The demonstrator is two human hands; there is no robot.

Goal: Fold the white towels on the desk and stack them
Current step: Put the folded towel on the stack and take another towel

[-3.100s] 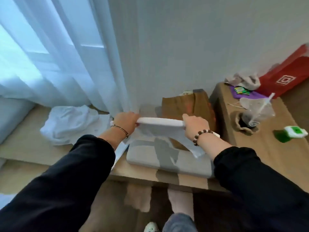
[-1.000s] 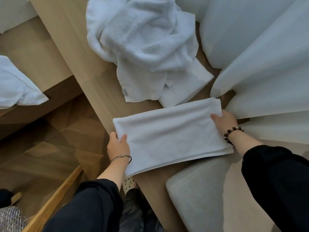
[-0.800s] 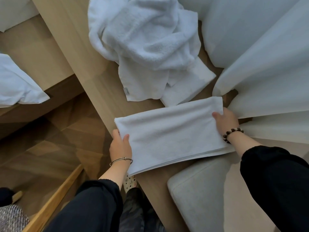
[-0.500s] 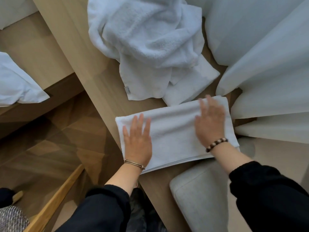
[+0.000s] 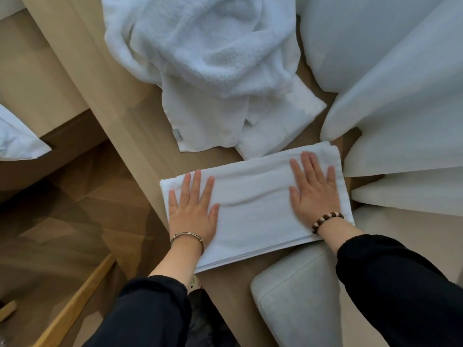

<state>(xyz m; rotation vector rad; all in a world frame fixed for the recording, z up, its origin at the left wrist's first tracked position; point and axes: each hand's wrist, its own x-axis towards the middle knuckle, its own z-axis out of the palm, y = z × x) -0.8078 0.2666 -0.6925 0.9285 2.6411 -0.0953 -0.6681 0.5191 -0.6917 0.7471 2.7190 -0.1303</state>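
Observation:
A folded white towel [image 5: 253,211] lies flat as a rectangle on the wooden desk [image 5: 120,106], its left end at the desk's edge. My left hand [image 5: 193,209] presses flat on its left end with straight fingers. My right hand [image 5: 313,191] presses flat on its right end in the same way. Behind it a crumpled pile of white towels [image 5: 205,58] spreads over the desk, with one smaller folded piece [image 5: 280,123] poking out toward the flat towel.
White curtains [image 5: 390,83] hang against the desk on the right. A grey cushion [image 5: 295,301] sits at the desk's near end, touching the folded towel's corner. On the left the desk drops off to a wood floor [image 5: 62,221]; white fabric [image 5: 17,141] lies at far left.
Both hands let go of the towel's ends and moved onto its top, now lying flat with spread fingers. The towel has settled on the desk. Earlier it was held in the air.

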